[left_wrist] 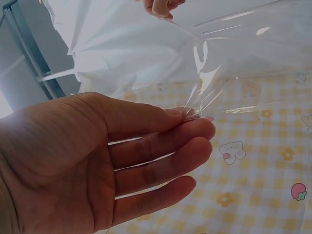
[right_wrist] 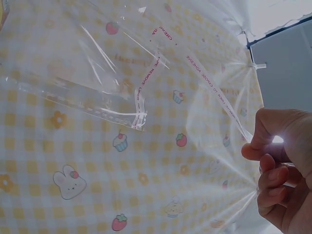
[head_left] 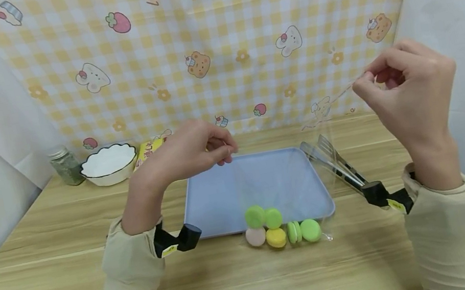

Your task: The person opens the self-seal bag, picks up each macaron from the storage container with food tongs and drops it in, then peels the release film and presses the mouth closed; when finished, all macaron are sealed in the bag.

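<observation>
A clear plastic bag [head_left: 275, 174] hangs over the tray's front part, one top corner pinched between thumb and forefinger of my left hand [head_left: 189, 150]. Several macarons [head_left: 276, 237], green, yellow and pale pink, show through the plastic at the bag's bottom. My right hand [head_left: 414, 87], raised higher and off to the right, pinches the end of a thin adhesive liner strip [right_wrist: 214, 87] with red lettering. From those fingers the strip runs to the bag's top edge, where part of it still lies along the plastic.
Behind the bag lies a light blue tray [head_left: 211, 211]. Metal tongs [head_left: 334, 163] rest at its right. Back left stand a glass jar [head_left: 65, 166], a white scalloped bowl [head_left: 109, 166] and a yellow packet [head_left: 150, 149]. A checked cloth [head_left: 212, 29] hangs behind the table.
</observation>
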